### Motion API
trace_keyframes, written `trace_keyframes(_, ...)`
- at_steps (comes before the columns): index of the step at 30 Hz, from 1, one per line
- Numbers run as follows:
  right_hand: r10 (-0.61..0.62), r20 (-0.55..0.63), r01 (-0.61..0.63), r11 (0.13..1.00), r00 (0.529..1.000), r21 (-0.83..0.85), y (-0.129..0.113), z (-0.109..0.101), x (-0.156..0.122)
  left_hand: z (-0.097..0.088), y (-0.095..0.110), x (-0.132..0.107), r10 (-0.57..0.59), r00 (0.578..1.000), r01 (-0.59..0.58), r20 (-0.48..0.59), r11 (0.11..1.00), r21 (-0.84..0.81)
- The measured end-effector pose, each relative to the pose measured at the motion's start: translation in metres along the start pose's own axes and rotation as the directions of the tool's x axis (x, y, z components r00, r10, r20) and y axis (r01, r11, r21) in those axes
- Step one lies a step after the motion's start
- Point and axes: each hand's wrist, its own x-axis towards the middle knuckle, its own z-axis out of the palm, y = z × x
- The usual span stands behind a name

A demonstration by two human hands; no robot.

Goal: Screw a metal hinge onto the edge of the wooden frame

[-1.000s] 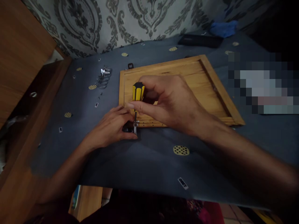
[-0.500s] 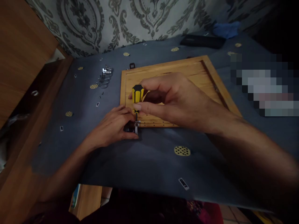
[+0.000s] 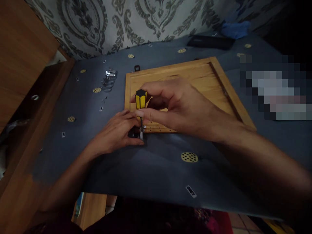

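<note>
Screwdriver (image 3: 140, 101): pinched, my right hand (image 3: 181, 109); since tipped toward nine o'clock. Metal fitting (image 3: 141, 135): pinched, left hand (image 3: 118, 131); seven o'clock on wooden panel (image 3: 197, 78).

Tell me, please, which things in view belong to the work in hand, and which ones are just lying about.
In the job:
- yellow-and-black screwdriver
- metal fitting under its tip
- wooden panel
- probably the loose metal parts

Seemingly just lying about:
- flat black object
- crumpled blue cloth
</note>
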Motion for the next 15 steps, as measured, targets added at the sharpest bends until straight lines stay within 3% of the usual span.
trace_keyframes(2,0.007,-0.023,-0.007,1.0,1.0,0.006,-0.003,0.003,-0.001,0.001,-0.001,0.0,-0.004,1.0,0.004,0.004,1.0,-0.006)
trace_keyframes(6,-0.005,-0.269,-0.005,0.999,0.963,-0.037,-0.011,0.007,-0.004,0.0,-0.001,0.0,-0.003,1.0,0.003,-0.004,1.0,-0.002)
trace_keyframes(8,-0.022,-0.325,-0.003,0.997,0.945,-0.074,-0.013,0.007,-0.004,-0.001,0.0,0.001,0.002,1.0,-0.002,0.01,1.0,-0.001)
trace_keyframes(15,-0.018,-0.236,-0.02,0.987,0.972,-0.159,-0.005,0.007,-0.003,-0.005,0.004,0.001,-0.024,0.999,0.024,0.033,1.0,0.001)
